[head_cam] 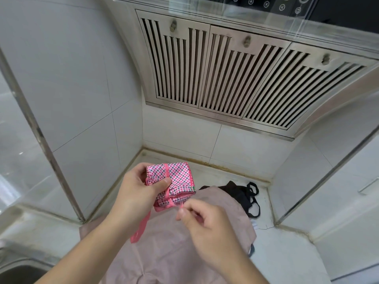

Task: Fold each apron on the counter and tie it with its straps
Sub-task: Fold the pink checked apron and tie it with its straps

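Gripping folded checked apron [172, 181], left hand [141, 189] raised; right hand [203, 220] pinching pink strap [181, 204].

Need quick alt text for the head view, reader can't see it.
The left hand grips a folded pink checked apron while the right hand pinches its pink strap. Below them, a mauve apron and a black apron lie on the counter.

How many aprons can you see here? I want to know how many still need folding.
3. The pink checked apron is folded in the left hand; the plain pink apron lies spread on the counter; the black apron lies behind it. More may be hidden underneath.
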A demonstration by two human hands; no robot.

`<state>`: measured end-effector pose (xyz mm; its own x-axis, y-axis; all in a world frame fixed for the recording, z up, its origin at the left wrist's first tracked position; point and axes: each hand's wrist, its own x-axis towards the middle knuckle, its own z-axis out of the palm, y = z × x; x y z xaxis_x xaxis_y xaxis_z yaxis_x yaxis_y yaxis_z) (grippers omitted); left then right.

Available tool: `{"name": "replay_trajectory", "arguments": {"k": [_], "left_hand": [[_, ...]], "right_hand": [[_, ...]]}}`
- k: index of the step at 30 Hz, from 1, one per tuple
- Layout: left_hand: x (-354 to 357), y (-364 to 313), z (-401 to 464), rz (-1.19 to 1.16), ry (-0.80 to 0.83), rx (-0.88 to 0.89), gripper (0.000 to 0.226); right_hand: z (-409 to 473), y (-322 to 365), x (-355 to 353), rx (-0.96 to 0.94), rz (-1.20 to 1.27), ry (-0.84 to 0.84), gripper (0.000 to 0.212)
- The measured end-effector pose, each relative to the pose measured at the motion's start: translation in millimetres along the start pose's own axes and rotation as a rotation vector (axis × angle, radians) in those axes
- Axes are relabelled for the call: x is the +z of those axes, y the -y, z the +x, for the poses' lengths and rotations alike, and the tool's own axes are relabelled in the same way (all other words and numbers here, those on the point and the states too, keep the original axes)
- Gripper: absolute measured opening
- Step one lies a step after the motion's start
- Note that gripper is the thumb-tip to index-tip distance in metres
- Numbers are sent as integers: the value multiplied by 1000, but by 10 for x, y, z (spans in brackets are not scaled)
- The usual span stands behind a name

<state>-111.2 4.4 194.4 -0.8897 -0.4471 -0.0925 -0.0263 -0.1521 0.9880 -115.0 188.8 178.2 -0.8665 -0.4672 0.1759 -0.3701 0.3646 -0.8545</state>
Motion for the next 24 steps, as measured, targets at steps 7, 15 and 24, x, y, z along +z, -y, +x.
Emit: {"name": "replay_trajectory", "arguments": {"k": [7, 15, 24], "left_hand": [[-56, -53, 62, -332, -28, -146, 30], [-102, -44, -46, -256, 415, -247, 41], [23, 46, -159, 201, 473, -114, 16]], "right_hand": [[-59, -26, -109, 116, 286, 190, 30], [8, -312, -145, 368, 493, 155, 17], [512, 195, -680, 290, 234, 47, 35]]}}
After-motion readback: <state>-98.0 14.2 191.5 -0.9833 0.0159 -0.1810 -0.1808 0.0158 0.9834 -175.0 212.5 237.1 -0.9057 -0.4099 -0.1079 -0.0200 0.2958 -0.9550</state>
